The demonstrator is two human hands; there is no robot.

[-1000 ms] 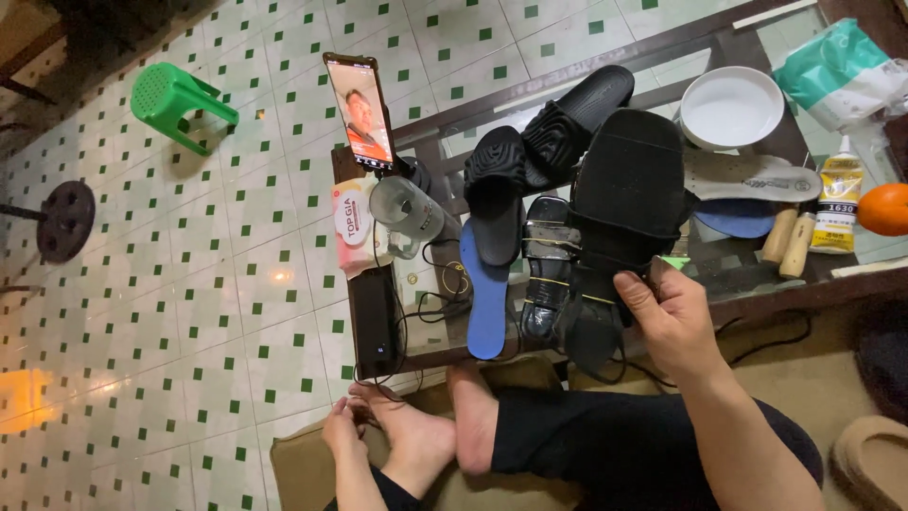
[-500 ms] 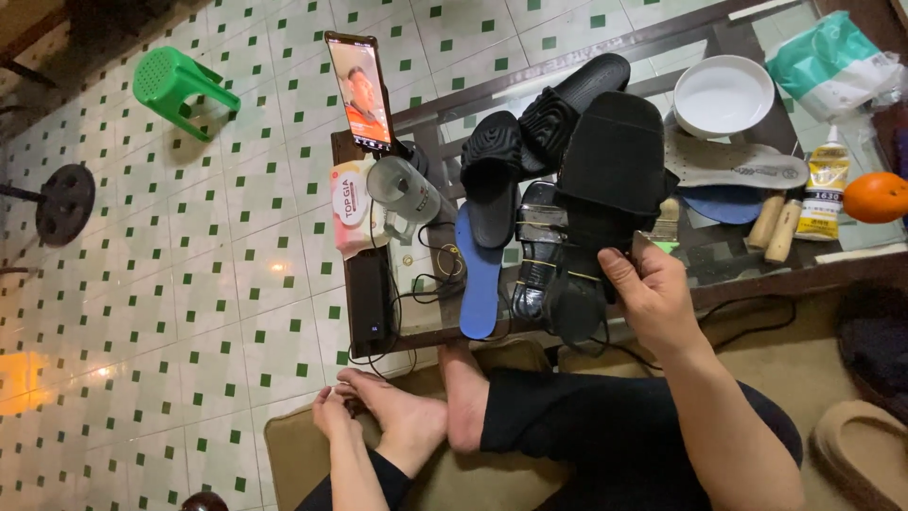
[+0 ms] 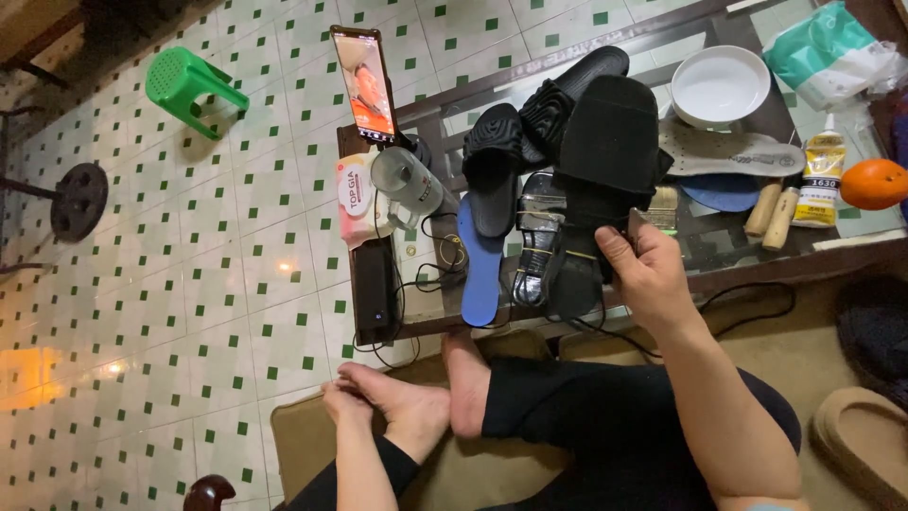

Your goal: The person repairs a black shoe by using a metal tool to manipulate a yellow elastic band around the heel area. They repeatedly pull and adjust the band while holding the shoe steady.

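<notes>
We hold the black sandal [image 3: 605, 161] in our right hand [image 3: 653, 274], fingers wrapped around its lower end, above the bench [image 3: 851, 248] edge. Our left hand [image 3: 346, 409] rests by our foot [image 3: 407, 402], well below the sandal; we cannot tell its grip. The sandal overlaps the slides [image 3: 530, 123] left of it, so a careless tug could, we judge, knock the blue insole [image 3: 480, 260] off.
</notes>
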